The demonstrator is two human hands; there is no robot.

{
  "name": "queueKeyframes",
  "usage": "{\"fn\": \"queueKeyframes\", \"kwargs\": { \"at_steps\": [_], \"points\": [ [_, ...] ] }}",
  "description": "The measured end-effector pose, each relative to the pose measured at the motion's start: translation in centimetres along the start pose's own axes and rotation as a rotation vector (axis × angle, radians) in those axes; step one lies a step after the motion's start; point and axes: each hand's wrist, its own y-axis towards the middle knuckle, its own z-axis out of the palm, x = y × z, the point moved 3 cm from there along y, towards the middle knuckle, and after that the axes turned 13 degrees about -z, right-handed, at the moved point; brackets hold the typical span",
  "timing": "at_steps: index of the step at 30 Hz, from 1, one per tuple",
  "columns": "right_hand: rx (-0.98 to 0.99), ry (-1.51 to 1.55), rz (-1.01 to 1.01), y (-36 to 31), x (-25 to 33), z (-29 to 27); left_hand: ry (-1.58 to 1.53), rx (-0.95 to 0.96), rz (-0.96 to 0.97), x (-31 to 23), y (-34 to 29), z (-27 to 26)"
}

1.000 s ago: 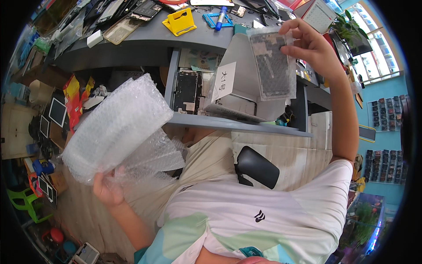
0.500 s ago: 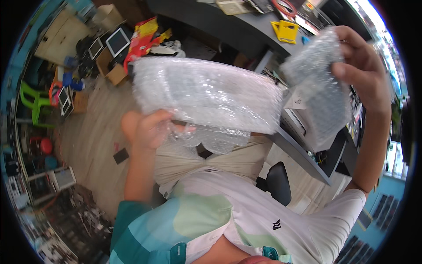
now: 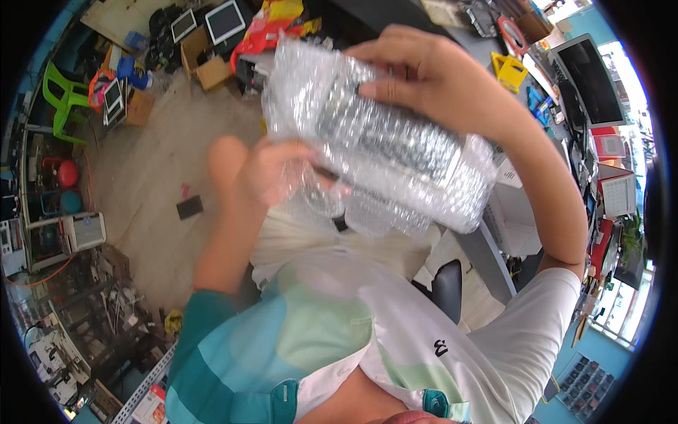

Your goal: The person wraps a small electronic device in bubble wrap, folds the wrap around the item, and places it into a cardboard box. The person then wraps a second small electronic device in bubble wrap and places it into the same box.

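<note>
In front of my lap a long package in clear bubble wrap [image 3: 395, 145] is held up, tilted down toward the right. Something dark and flat shows through the wrap, but its kind cannot be made out. My left hand [image 3: 272, 169] grips the package's lower left edge, its fingers curled into the loose wrap. A loose flap hangs below the package, over my lap. From above, my right hand [image 3: 417, 78] reaches across to the upper edge, thumb and fingers closed on the wrap there. Its far fingertips are partly hidden.
On the right, a grey desk bears a yellow stand [image 3: 508, 71], a red ring [image 3: 512, 34] and a monitor [image 3: 586, 78]. A white box [image 3: 512, 212] stands by its edge. A green chair [image 3: 65, 99] and cardboard boxes are at the left; a black flat piece [image 3: 189, 207] lies on the floor.
My right hand has moved left from the far right, bringing its stretch of bubble wrap over onto the package. The package now tilts more, its right end lower. The view has shifted.
</note>
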Motion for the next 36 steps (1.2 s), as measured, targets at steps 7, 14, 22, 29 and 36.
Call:
{"fn": "queueKeyframes", "kwargs": {
  "at_steps": [7, 14, 22, 29, 36],
  "points": [
    [0.187, -0.017, 0.437, 3.1, -0.8, -1.9, 0.004, 0.246, 0.13, -4.6, 0.1, 0.6],
    [0.104, -0.36, 0.265, 7.2, -0.8, -5.8, 0.342, 0.299, 0.127, -11.2, 2.4, -1.4],
    [-0.072, -0.596, -0.121, 13.0, 3.0, -6.2, 0.184, 0.227, 0.243, -13.1, -3.0, 4.1],
    [-0.128, -0.8, -0.51, 15.0, 5.0, -1.9, 0.047, -0.041, 0.318, -12.3, -6.2, 0.3],
    [-0.243, -0.857, -0.682, 14.1, 6.7, 0.9, 0.181, 0.022, 0.391, -10.8, -7.2, -3.2]
  ]
}}
